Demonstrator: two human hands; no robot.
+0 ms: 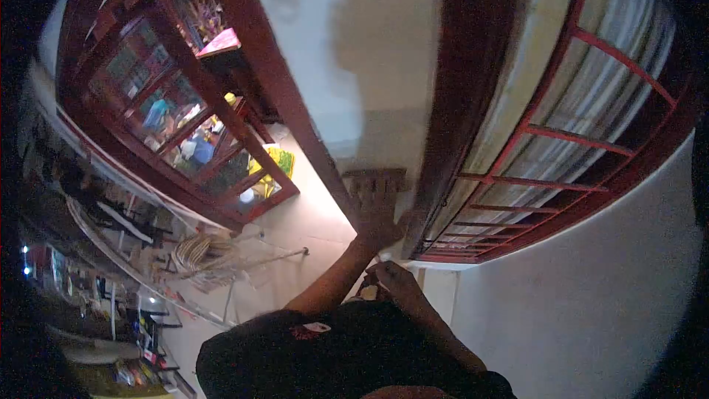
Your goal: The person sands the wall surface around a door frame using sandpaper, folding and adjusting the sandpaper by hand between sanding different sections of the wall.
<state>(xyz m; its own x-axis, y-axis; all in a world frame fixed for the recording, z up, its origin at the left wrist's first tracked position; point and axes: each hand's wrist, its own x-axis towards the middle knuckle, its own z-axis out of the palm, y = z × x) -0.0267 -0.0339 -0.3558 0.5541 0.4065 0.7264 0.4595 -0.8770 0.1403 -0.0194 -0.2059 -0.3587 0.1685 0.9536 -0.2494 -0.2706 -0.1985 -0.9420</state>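
My left hand (380, 231) is raised in front of the pale wall, just below a dark slatted object (377, 179) whose kind I cannot make out. Its fingers are dark and blurred, so whether they touch that object does not show. My right hand (394, 278) is lower and closer to my body, with its fingers bent together. At its fingertips a small white thing (385, 257) shows, too blurred to name. Both hands are close together in front of my dark shirt (325, 355).
A dark red door with glass panes (192, 111) stands open on the left, with a yellow-green bag (279, 166) behind it. A red-framed, barred window (561, 133) is on the right. Striped cloth (201, 253) hangs at lower left, beside cluttered shelves (148, 340).
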